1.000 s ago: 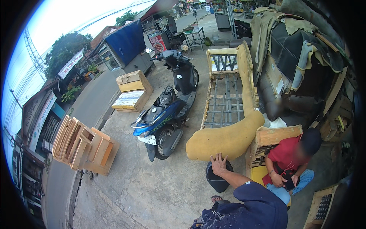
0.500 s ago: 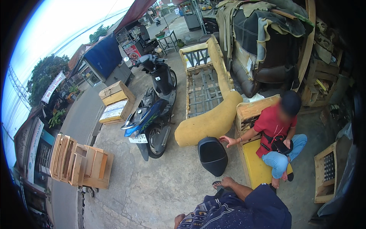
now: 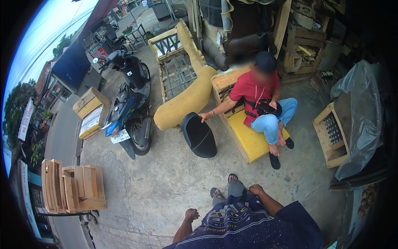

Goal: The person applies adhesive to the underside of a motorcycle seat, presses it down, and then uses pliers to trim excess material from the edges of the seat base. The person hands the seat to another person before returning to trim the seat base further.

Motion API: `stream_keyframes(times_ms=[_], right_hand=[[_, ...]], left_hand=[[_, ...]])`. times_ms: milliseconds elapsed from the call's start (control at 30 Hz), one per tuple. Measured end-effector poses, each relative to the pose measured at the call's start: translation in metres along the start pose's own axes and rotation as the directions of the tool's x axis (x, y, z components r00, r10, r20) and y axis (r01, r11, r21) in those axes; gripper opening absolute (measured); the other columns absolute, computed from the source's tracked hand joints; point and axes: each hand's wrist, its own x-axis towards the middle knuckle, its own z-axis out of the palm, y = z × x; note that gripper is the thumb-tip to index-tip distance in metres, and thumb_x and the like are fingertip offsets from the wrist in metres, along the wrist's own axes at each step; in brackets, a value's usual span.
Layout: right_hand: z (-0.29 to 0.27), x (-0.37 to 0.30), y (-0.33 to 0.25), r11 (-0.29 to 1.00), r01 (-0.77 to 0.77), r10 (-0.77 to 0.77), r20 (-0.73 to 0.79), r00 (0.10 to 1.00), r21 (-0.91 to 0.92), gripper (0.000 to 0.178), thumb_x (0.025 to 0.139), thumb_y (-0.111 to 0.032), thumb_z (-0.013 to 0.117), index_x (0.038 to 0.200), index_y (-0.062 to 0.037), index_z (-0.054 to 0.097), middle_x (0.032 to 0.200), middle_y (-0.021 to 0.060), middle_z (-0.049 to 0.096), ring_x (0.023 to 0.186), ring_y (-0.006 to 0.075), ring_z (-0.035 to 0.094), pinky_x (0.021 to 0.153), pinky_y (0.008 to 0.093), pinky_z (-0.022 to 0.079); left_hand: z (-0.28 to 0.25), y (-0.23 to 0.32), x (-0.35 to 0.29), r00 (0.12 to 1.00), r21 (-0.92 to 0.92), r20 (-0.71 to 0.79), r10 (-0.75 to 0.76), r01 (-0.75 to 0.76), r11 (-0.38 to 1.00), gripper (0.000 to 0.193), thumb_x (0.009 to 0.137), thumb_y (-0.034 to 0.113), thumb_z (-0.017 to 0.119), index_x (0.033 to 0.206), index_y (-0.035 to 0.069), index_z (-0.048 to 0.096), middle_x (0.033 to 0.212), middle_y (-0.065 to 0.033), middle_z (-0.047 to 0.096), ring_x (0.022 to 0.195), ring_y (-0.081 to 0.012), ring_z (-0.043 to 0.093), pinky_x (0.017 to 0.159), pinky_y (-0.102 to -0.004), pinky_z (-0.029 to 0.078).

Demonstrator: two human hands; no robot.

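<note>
Low in view, my left hand [image 3: 191, 214] hangs beside my dark blue printed shirt, its fingers curled in with nothing seen in them. My right hand [image 3: 256, 190] is held in front of my right side, also curled and with nothing visible in it. Neither hand touches anything outside my body. Ahead of me a black motorcycle seat [image 3: 200, 139] with pale stitching stands tilted on the concrete. A seated person in a red shirt [image 3: 256, 89] rests a hand [image 3: 205, 116] on its upper edge and holds a dark phone in the other.
The person sits on a yellow-padded wooden frame [image 3: 248, 135]. Behind the seat lies a sofa frame with yellow foam [image 3: 186, 97]. A blue and black scooter [image 3: 128, 112] is parked to the left. Wooden frames [image 3: 74, 189] stand near the road; another [image 3: 331, 137] leans at right under plastic.
My view has swung right and down, bringing both my hands and feet into sight. The seated person's hand has come onto the motorcycle seat, which has tilted.
</note>
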Motion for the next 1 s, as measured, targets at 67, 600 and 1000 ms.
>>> stream_keyframes(times_ms=[67,600,1000], right_hand=[[-0.003,-0.019,0.044,0.976,-0.174,0.165,0.071,0.984,0.133,0.029,0.084,-0.016,0.061,0.105,-0.0097,0.079,0.105,0.014,0.079,0.085,0.025,0.077,0.077,0.0391,0.061],[-0.093,-0.12,0.45,0.301,-0.24,0.434,0.092,0.896,0.923,0.024,0.095,-0.021,0.063,0.115,-0.01,0.068,0.09,0.0062,0.067,0.074,0.0216,0.068,0.064,0.0394,0.055],[-0.183,-0.088,0.51,0.151,-0.301,0.551,0.172,0.817,0.942,0.009,0.095,-0.014,0.061,0.087,-0.0142,0.064,0.072,0.0033,0.061,0.054,0.0163,0.058,0.047,0.0324,0.043]], left_hand=[[0.023,0.011,0.002,0.999,0.063,0.042,0.034,-0.037,0.997,0.035,0.099,0.022,0.058,0.126,-0.001,0.062,0.108,-0.0165,0.073,0.085,-0.0288,0.075,0.071,-0.0409,0.06],[0.318,0.16,-0.056,0.962,0.209,0.046,0.271,-0.274,0.939,0.068,0.099,0.017,0.059,0.157,0.003,0.028,0.112,-0.0211,0.067,0.082,-0.0285,0.073,0.069,-0.0404,0.06],[0.517,0.189,-0.061,0.96,0.425,0.247,0.134,-0.232,0.875,0.035,0.101,0.027,0.057,0.128,0.004,0.06,0.105,-0.0132,0.071,0.082,-0.0244,0.074,0.068,-0.0382,0.059]])
